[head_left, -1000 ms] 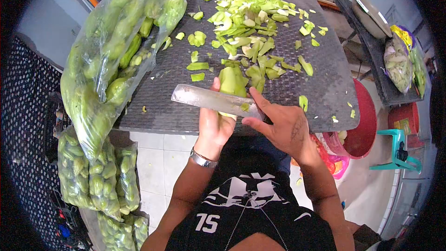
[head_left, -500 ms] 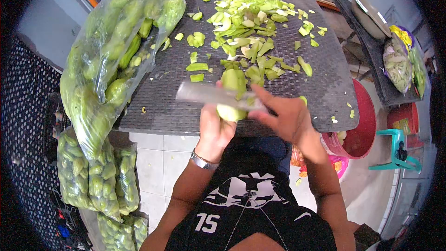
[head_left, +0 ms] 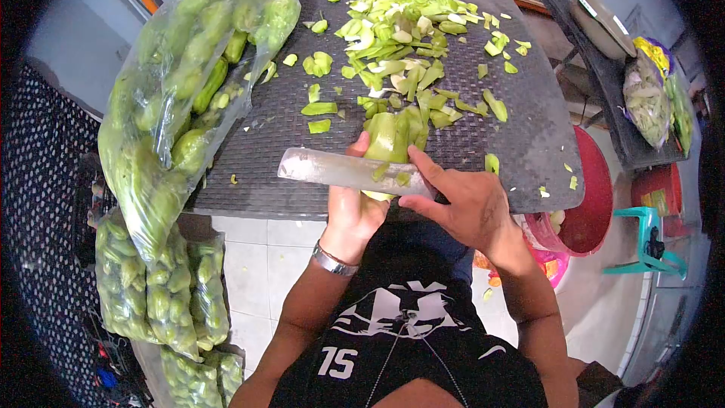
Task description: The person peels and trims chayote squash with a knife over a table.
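My left hand (head_left: 353, 204) is wrapped round the underside of a pale green, partly peeled chayote (head_left: 386, 138) at the table's near edge. In my right hand (head_left: 467, 204) is a broad-bladed knife (head_left: 321, 167), its handle mostly hidden by my fingers. The blade lies crosswise over the chayote, pointing left, with bits of green peel stuck to it. Just beyond the chayote, a large heap of green peelings (head_left: 408, 26) spreads over the dark woven-pattern table (head_left: 264, 143).
A clear plastic bag of chayotes (head_left: 143, 128) covers the table's left side; smaller filled bags (head_left: 162, 287) sit below it. To the right stand a red tub (head_left: 593, 204), a teal stool (head_left: 646, 238) and a side bench (head_left: 596, 83) holding a basin (head_left: 603, 23) and bagged greens (head_left: 647, 106).
The knife was blurred by motion and is now sharp, a little lower over the chayote. My right hand has shifted slightly down with it. My left hand keeps its hold.
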Action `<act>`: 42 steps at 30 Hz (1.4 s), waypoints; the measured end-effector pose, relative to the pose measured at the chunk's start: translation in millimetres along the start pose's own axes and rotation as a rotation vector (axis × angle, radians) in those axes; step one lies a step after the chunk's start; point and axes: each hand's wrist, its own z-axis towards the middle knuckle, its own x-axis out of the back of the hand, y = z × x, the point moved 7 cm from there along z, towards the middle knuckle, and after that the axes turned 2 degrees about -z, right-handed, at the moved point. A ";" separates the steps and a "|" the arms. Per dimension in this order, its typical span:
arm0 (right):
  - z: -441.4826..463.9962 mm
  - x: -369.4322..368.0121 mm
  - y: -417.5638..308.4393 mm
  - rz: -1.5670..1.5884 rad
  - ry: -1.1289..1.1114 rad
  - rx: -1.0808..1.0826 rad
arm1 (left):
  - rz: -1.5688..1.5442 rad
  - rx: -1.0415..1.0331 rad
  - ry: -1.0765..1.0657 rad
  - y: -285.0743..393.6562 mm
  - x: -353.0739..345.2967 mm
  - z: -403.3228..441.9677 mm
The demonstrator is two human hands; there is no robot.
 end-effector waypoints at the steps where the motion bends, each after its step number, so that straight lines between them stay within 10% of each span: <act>1: 0.1 0.5 -0.8 -0.010 0.011 0.017 | -0.025 0.001 -0.008 -0.4 0.4 0.0; 11: 4.2 5.4 87.8 0.162 0.112 -0.298 | -0.012 0.110 -0.130 1.0 -3.4 -8.6; 14: 2.8 -1.1 48.5 0.187 0.230 -0.008 | -0.038 0.047 -0.063 0.3 3.3 -3.1; 24: 12.0 -15.5 35.3 0.042 0.045 0.020 | -0.130 0.020 0.019 -1.0 20.5 2.9; 38: 22.2 15.9 125.7 -0.043 -0.016 -0.453 | -0.053 0.036 -0.105 22.8 4.3 -24.8; 42: 13.1 10.7 98.6 0.173 0.175 -0.239 | 0.030 -0.110 0.018 34.7 -4.5 -21.6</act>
